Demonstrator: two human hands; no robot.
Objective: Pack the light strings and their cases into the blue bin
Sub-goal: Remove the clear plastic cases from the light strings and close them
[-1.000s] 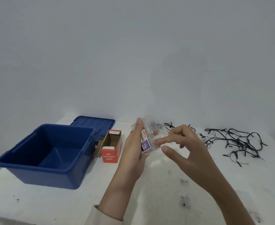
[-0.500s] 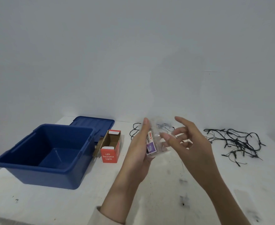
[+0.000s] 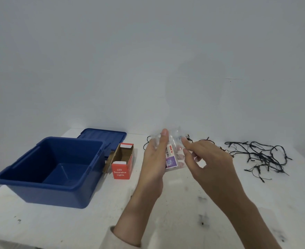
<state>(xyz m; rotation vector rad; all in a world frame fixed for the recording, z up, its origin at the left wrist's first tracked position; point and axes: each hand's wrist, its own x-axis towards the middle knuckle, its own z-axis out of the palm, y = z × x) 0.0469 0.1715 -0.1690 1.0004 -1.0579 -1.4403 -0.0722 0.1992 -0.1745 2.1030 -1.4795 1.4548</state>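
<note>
Clear case (image 3: 173, 156) is gripped in the left hand (image 3: 154, 160), the right hand (image 3: 208, 165) touching its edge with relaxed fingers (image 3: 185, 141).

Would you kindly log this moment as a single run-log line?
left hand: holds clear case | right hand: at case, grip unclear | blue bin: open | black light string: loose on table

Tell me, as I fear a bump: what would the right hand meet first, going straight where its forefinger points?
Probably the clear plastic packet with a red-and-purple label that the left hand holds; depth is unclear.
</note>
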